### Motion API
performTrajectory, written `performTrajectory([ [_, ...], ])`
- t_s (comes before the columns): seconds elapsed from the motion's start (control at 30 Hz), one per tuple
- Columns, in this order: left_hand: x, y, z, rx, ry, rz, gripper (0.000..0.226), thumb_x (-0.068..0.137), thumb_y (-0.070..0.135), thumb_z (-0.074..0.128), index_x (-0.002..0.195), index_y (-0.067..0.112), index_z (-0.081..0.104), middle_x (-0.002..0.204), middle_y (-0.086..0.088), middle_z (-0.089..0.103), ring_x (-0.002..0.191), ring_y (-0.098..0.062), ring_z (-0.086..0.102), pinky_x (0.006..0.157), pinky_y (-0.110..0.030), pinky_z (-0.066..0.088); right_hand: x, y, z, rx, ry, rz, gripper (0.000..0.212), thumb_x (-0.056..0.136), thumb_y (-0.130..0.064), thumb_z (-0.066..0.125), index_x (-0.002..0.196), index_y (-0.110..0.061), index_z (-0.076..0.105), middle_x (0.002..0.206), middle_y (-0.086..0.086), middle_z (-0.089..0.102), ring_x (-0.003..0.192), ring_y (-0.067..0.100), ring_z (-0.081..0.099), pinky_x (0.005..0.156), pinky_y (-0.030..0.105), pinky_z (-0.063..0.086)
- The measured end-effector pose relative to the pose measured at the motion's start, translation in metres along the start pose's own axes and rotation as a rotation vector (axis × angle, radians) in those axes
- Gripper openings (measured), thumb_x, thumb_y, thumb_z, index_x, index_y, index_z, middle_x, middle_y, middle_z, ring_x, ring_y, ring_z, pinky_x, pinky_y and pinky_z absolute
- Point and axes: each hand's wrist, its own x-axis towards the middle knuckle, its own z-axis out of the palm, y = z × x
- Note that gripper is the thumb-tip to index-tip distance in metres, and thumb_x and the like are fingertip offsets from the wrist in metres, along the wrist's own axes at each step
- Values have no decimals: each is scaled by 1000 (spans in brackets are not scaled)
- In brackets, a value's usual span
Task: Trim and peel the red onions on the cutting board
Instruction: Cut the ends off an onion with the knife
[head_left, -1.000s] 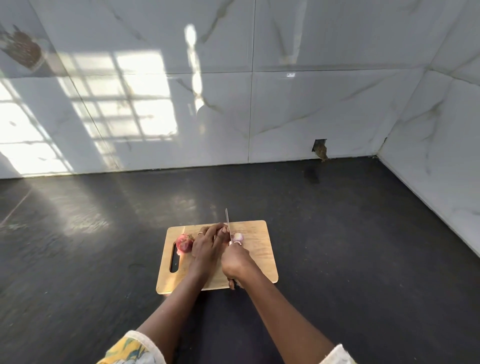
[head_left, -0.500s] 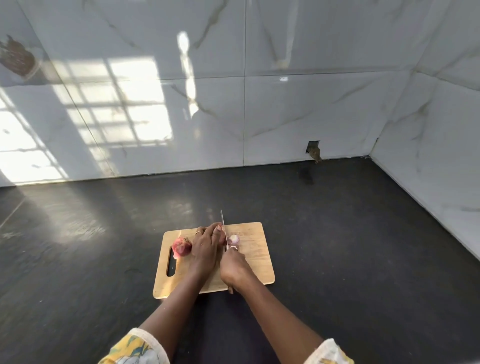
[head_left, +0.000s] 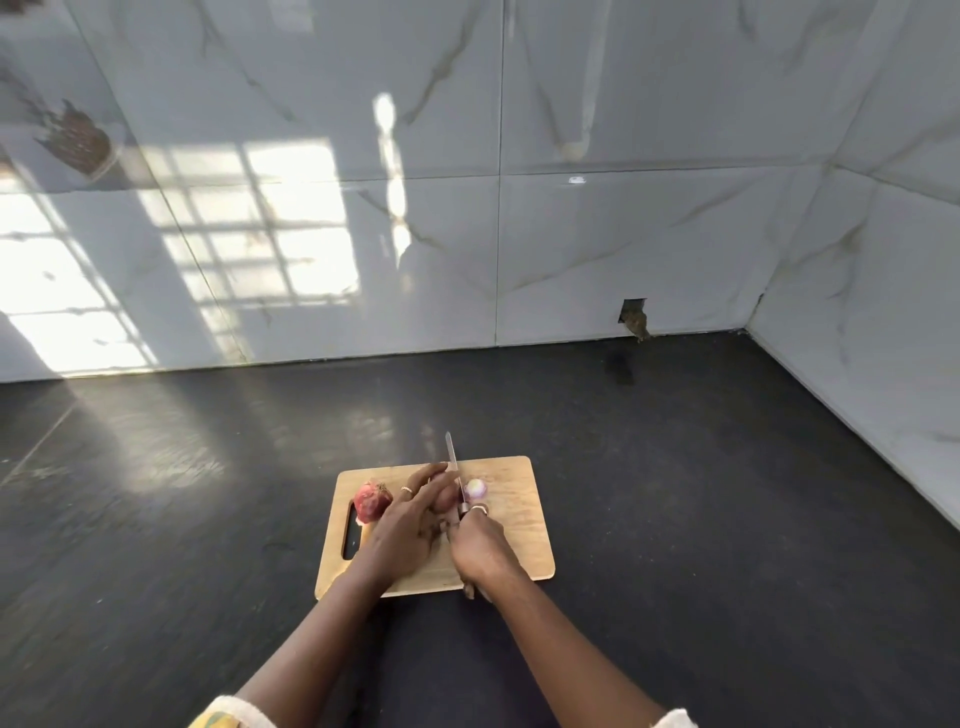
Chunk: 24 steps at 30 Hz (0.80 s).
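Here, a light wooden rectangular cutting board (head_left: 519, 545) with a slot handle at its left end is seen in the lower centre of the frame, laid on a dark grey worktop (head_left: 701, 519). Near the middle of the board a partly hidden red onion (head_left: 445, 498) is held down by the left hand (head_left: 410, 525), whose fingers are curled over it. The handle of a slim silver-bladed knife (head_left: 453, 460) is gripped by the right hand (head_left: 480, 548), with the fingers wrapped closed round it. The blade is pointed towards the top of the frame and set just right of the held onion. A small pale cut onion piece (head_left: 476, 487) is found on the board just right of the blade. A whole red-skinned onion (head_left: 371, 501) is seen on the board's left part, beside the slot and just left of the left hand. White veined marble wall tiles (head_left: 623, 234) are spread across the upper frame, sunlit at the upper left
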Motion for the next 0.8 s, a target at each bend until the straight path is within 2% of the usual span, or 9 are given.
performTrajectory([
  [0.13, 6, 3, -2, -52, 70, -163, 56, 79, 4, 60, 130, 18, 41, 127, -5, 49, 112, -22, 52, 94, -28, 41, -7, -4, -7, -34, -14, -38, 14, 98, -22, 33, 101, -9, 39, 101, 14, 58, 53, 25, 53, 38, 26, 39],
  [0.2, 8, 8, -1, -97, 69, -227, 51, 84, 6, 56, 129, 17, 35, 112, -8, 56, 101, -25, 56, 85, -29, 40, -9, -6, -10, -32, -15, -55, 17, 99, -24, 32, 100, -8, 39, 102, 17, 60, 43, 22, 50, 36, 26, 38],
  [0.3, 8, 11, 3, -120, 83, -269, 43, 89, 8, 50, 128, 15, 34, 110, -7, 55, 101, -22, 53, 86, -25, 35, -11, -6, -12, -3, -4, -59, 25, 100, -30, 29, 101, -8, 40, 100, 18, 61, 42, 22, 49, 35, 27, 40],
  [0.37, 10, 12, 4, -147, 95, -294, 37, 91, 12, 48, 126, 18, 38, 112, -6, 56, 104, -22, 53, 90, -28, 36, -12, -3, -10, -3, 4, -69, 28, 100, -29, 28, 108, -5, 42, 103, 19, 62, 49, 24, 53, 38, 28, 43],
  [0.43, 12, 14, 4, -174, 107, -299, 29, 94, 18, 45, 123, 19, 41, 112, -6, 58, 103, -21, 53, 91, -29, 38, -12, -1, -6, -31, 19, -81, 32, 99, -26, 30, 120, -5, 40, 109, 17, 61, 69, 28, 59, 45, 30, 46],
  [0.53, 17, 16, 3, -172, 133, -311, 27, 98, 26, 38, 122, 17, 44, 117, -3, 57, 106, -17, 51, 93, -26, 35, -11, 1, 0, -88, 50, -77, 33, 99, -25, 30, 123, -5, 42, 116, 17, 60, 96, 33, 63, 76, 41, 53],
  [0.6, 19, 16, 3, -169, 131, -322, 27, 98, 29, 36, 122, 19, 44, 121, -3, 56, 106, -13, 49, 95, -24, 34, -11, 0, 3, -92, 59, -57, 34, 100, -24, 28, 123, -5, 42, 116, 17, 60, 99, 33, 63, 84, 44, 52],
  [0.73, 19, 14, 6, -170, 75, -386, 34, 98, 39, 30, 129, 29, 38, 130, 1, 50, 121, -17, 45, 106, -35, 32, -9, -2, 4, -98, 64, -32, 34, 100, -19, 25, 127, -4, 39, 121, 17, 57, 105, 34, 60, 88, 45, 51],
  [0.8, 21, 17, 7, -160, 68, -399, 34, 98, 40, 28, 129, 31, 37, 129, 1, 50, 121, -19, 45, 105, -35, 32, -5, -4, 3, -84, 66, -30, 35, 99, -17, 24, 129, -5, 38, 122, 17, 57, 105, 34, 60, 88, 44, 51],
])
